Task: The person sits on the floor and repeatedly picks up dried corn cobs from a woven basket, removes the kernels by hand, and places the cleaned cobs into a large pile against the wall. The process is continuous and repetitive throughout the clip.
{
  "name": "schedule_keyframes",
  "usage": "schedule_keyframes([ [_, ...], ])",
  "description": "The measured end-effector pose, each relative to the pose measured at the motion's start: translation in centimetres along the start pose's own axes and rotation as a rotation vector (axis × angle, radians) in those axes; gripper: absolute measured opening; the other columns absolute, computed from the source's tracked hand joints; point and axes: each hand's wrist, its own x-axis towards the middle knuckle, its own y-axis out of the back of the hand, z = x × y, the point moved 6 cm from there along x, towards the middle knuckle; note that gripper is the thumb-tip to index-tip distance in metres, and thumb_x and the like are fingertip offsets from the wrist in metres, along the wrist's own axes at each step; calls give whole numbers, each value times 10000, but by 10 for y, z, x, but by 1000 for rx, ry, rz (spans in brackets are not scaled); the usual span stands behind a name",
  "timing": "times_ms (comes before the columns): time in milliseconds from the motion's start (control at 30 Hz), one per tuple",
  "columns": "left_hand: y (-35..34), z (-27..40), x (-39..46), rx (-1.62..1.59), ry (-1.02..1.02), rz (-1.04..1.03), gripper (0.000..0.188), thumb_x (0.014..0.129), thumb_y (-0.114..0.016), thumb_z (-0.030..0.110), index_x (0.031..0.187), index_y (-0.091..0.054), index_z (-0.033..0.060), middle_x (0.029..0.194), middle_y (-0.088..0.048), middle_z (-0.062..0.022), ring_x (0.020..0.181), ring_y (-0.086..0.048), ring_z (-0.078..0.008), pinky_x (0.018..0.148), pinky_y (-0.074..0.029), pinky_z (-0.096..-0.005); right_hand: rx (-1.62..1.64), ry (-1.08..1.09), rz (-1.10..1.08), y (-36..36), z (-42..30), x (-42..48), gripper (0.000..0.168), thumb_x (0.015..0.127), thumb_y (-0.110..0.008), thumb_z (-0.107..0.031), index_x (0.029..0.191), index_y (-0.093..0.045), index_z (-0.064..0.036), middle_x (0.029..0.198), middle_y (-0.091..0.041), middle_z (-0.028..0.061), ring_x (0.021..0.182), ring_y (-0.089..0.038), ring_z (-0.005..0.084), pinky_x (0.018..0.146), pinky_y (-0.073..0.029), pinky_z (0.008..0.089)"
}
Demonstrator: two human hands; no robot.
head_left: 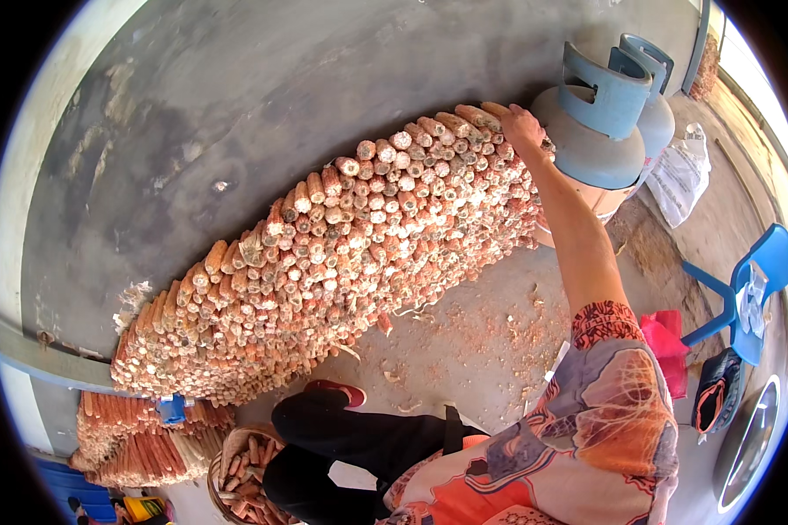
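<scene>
My right hand (523,127) reaches out to the far right end of a long stack of dried corn cobs (368,223), beside the gas cylinders. Its fingers lie on a corn cob (494,109) in the top row, partly hiding it; whether they grip it is unclear. The cobs are piled against a grey wall, most with their round ends facing me. My left hand is out of view. Near my legs, a woven basket (214,482) holds loose corn cobs (246,472).
Two gas cylinders (591,138) stand at the stack's right end. A white sack (683,174), a blue plastic chair (762,262) and a metal basin (752,446) are at the right. Cob debris (486,335) litters the floor. Another cob stack (148,453) is at the lower left, near a person (121,513).
</scene>
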Motion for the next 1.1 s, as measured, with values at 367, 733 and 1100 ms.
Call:
schedule_keyframes([
  [367,9,5,7,17,-62,-27,407,916,-454,237,1254,-476,9,947,-544,-41,683,-469,-143,567,-411,-255,89,178,312,39,-13,-30,540,880,-476,-480,1317,-505,-163,1309,-532,134,1223,-479,323,1037,-287,486],
  [733,-140,108,-97,-271,-302,-563,400,933,-469,223,1293,-467,48,957,-508,-25,747,-452,-130,616,-413,-255,769,682,-791,-47,-143,-384,248,906,-563,-90,1151,-596,-72,974,-665,74,732,-668,166,652,-594,286],
  [1100,-276,42,-190,-662,86,-1011,317,936,-511,193,1220,-495,54,1038,-603,-130,951,-571,-249,902,-459,-447,1097,557,-1228,-57,-175,-525,450,826,-632,6,1257,-504,36,984,-581,99,721,-604,129,614,-512,271],
])
